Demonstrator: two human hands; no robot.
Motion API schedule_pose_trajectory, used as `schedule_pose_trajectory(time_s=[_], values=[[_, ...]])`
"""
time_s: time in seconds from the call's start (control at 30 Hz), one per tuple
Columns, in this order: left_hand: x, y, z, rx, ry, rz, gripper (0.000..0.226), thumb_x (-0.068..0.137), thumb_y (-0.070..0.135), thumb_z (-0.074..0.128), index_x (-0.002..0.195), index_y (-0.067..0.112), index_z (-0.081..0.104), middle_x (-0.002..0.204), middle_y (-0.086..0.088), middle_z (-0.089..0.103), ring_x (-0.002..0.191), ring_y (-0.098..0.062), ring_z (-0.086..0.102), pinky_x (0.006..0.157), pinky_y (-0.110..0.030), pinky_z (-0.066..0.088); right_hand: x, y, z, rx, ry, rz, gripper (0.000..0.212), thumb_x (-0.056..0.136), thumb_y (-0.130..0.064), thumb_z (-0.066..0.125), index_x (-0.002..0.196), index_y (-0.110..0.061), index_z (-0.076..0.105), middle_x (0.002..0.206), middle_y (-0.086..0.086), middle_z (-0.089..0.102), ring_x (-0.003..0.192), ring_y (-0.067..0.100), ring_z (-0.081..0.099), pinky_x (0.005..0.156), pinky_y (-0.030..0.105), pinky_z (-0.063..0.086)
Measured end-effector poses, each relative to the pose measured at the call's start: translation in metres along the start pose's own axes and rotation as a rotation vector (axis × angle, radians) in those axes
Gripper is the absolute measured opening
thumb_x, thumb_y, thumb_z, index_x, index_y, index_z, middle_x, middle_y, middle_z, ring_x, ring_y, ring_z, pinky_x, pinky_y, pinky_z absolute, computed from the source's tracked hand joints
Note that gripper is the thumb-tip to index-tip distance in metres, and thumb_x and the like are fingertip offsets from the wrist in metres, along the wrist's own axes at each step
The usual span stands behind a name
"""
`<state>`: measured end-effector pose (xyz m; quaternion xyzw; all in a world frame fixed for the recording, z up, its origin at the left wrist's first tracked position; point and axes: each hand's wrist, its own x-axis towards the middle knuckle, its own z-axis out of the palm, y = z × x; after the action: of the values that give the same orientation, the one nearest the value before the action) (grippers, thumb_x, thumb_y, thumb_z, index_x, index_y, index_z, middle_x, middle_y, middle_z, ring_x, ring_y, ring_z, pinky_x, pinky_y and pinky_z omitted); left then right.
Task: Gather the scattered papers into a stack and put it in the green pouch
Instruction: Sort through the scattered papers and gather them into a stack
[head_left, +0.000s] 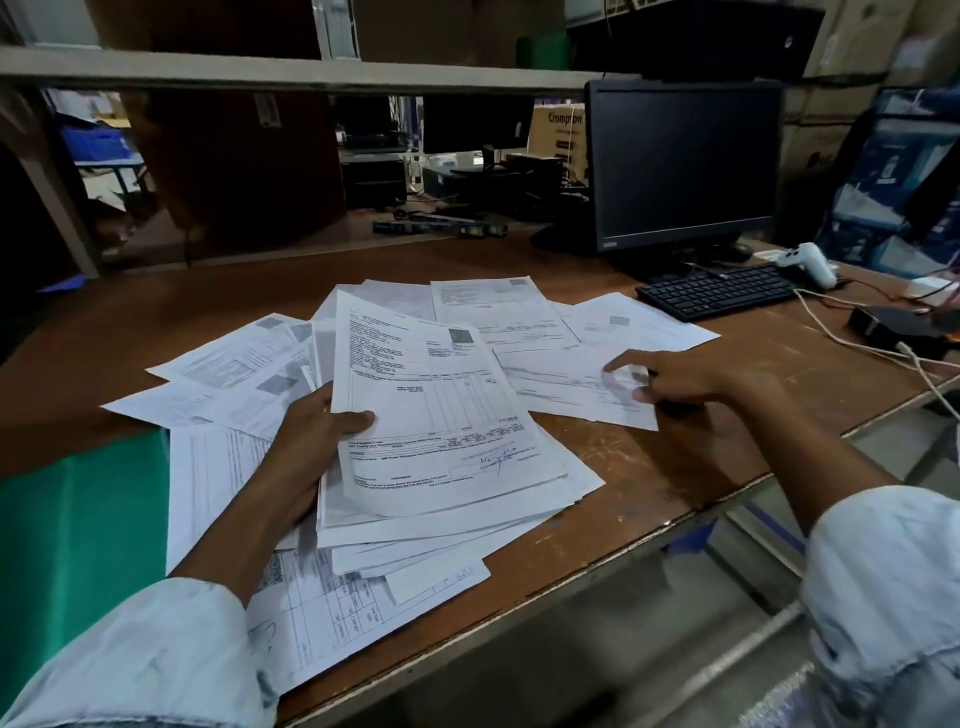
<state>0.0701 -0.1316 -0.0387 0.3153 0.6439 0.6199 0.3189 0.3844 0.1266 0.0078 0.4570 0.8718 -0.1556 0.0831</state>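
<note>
Several printed white papers lie scattered over the brown desk (675, 467). My left hand (306, 452) grips a loose stack of papers (436, 415) by its left edge, thumb on top, a little above the sheets beneath. My right hand (680, 379) rests on a single sheet (576, 384) to the right, thumb and forefinger pinching at its near corner. The green pouch (78, 530) lies flat at the desk's left edge, partly under a paper. More sheets fan out at the far left (223, 364) and far side (493, 306).
A black monitor (685, 166) and keyboard (717, 296) stand at the back right. A white handheld device (810, 262), white cables (872, 353) and a small black box (898, 325) lie at the right. The desk's front edge runs diagonally below the papers.
</note>
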Motion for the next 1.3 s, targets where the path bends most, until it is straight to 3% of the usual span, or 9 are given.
schedule_pose_trajectory(time_s=[0.13,0.3,0.43,0.7,0.8,0.9,1.03,1.2,1.3], values=[[0.001,0.000,0.001,0.008,0.004,-0.004,0.042,0.090,-0.003,0.062,0.128,0.016,0.067,0.115,-0.002,0.074,0.105,-0.028,0.070,0.095,-0.043,0.053,-0.015,-0.005,0.000,-0.010,0.124,0.099,0.031,0.102,-0.029,0.050,0.133,-0.027,0.046,0.125,0.000,0.058,0.099,0.017,0.043,0.078,0.027,0.033],[-0.003,0.003,0.003,0.021,0.002,-0.008,0.039,0.091,-0.004,0.061,0.119,0.022,0.068,0.101,0.009,0.077,0.094,-0.021,0.073,0.077,-0.034,0.056,0.008,-0.056,0.028,0.146,0.299,0.332,0.060,0.098,-0.053,0.049,0.136,-0.006,0.047,0.134,0.017,0.057,0.122,0.034,0.052,0.105,0.045,0.039],[-0.004,0.005,0.005,0.019,0.012,-0.016,0.039,0.091,-0.004,0.061,0.118,0.023,0.068,0.100,0.010,0.076,0.091,-0.020,0.073,0.073,-0.032,0.056,0.017,-0.086,0.032,0.170,0.373,0.285,0.052,0.097,-0.044,0.056,0.130,-0.005,0.050,0.126,0.014,0.059,0.124,0.035,0.048,0.109,0.045,0.030],[-0.004,0.004,0.003,0.016,0.013,-0.019,0.039,0.090,-0.005,0.062,0.119,0.021,0.069,0.108,0.001,0.076,0.099,-0.027,0.072,0.085,-0.038,0.056,0.033,-0.092,0.030,0.546,0.464,0.370,0.089,0.076,-0.024,0.086,0.142,-0.007,0.028,0.129,0.023,0.051,0.122,0.038,0.051,0.095,0.044,0.050],[-0.005,0.005,0.003,0.011,0.011,-0.022,0.041,0.090,-0.006,0.061,0.122,0.018,0.069,0.111,-0.001,0.076,0.101,-0.028,0.072,0.090,-0.041,0.055,0.036,-0.082,0.025,0.645,0.484,0.381,0.074,0.073,-0.021,0.089,0.131,-0.006,0.046,0.115,0.017,0.059,0.109,0.032,0.059,0.067,0.033,0.048],[-0.004,0.005,0.003,0.011,0.008,-0.019,0.042,0.090,-0.006,0.061,0.125,0.017,0.068,0.111,0.000,0.076,0.101,-0.027,0.072,0.090,-0.040,0.055,0.036,-0.064,0.022,0.776,0.500,0.332,0.044,0.080,-0.020,0.083,0.118,-0.008,0.064,0.110,0.010,0.065,0.095,0.024,0.059,0.068,0.030,0.045],[-0.003,0.004,0.002,0.009,0.006,-0.020,0.043,0.090,-0.006,0.061,0.126,0.015,0.067,0.113,-0.002,0.075,0.103,-0.028,0.071,0.094,-0.043,0.054,0.019,-0.035,0.021,0.991,0.700,0.263,0.034,0.086,-0.013,0.077,0.112,-0.018,0.055,0.111,0.009,0.062,0.078,0.018,0.060,0.063,0.033,0.050],[-0.003,0.004,0.003,0.021,0.005,-0.014,0.043,0.091,-0.005,0.061,0.129,0.014,0.065,0.117,-0.005,0.073,0.107,-0.031,0.069,0.099,-0.048,0.052,-0.007,0.010,0.025,0.959,0.706,0.170,0.027,0.098,-0.023,0.061,0.119,-0.017,0.045,0.118,0.010,0.058,0.092,0.022,0.060,0.074,0.039,0.050],[-0.003,0.003,0.003,0.024,0.008,-0.016,0.044,0.092,-0.005,0.060,0.131,0.014,0.064,0.119,-0.006,0.072,0.108,-0.032,0.068,0.101,-0.050,0.050,-0.024,0.032,0.028,0.924,0.674,0.128,0.032,0.099,-0.020,0.060,0.125,-0.013,0.043,0.122,0.009,0.053,0.098,0.023,0.056,0.066,0.032,0.046]])
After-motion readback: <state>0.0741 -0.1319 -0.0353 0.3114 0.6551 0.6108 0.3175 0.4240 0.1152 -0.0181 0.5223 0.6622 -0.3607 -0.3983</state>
